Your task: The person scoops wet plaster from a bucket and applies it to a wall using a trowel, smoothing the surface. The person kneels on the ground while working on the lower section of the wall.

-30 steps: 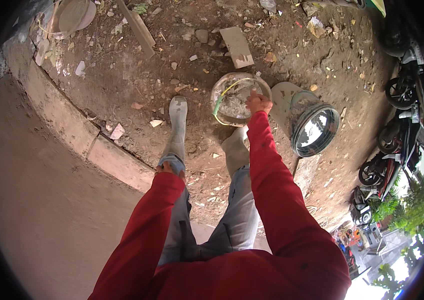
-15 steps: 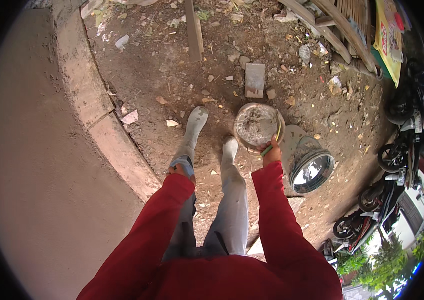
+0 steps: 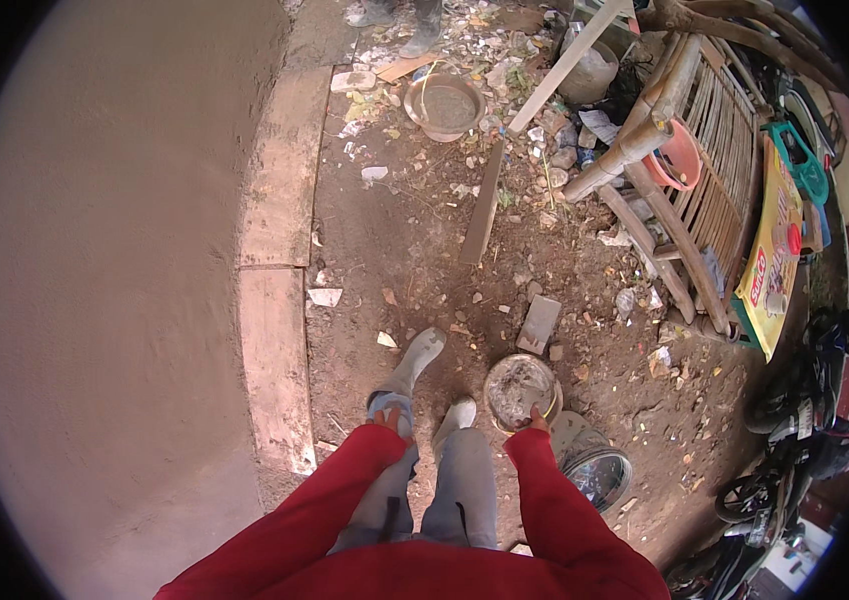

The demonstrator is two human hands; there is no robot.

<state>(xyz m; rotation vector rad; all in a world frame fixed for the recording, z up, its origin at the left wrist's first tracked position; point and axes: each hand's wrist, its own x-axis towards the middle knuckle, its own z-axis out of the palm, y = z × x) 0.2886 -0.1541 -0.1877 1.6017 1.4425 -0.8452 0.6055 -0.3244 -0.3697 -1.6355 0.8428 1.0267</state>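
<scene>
My right hand (image 3: 538, 420) is closed on the handle of a round, mud-crusted bucket (image 3: 511, 377), which stands on the dirt beside my right boot (image 3: 458, 413). Grey residue covers the bucket's inside. My left hand (image 3: 392, 416) rests on my left lower leg, just above the pale boot (image 3: 423, 350), fingers lying on the trouser cloth and holding nothing. Close to my right wrist, a second bucket (image 3: 600, 478), dark-rimmed, lies tipped on its side.
Wet smooth concrete (image 3: 125, 260) stretches along the left behind board edging (image 3: 275, 340). A brick (image 3: 541, 325) lies beyond the bucket, then a plank (image 3: 486, 205). Ahead are a basin (image 3: 445, 133) and another person's boots (image 3: 423, 32). Right: bamboo bench (image 3: 710, 165), motorbikes (image 3: 755, 495).
The view has tilted up and forward, so the ground things sit lower in the picture and the basin and another person's boots show. My right hand stays on the bucket's handle, my left at my leg.
</scene>
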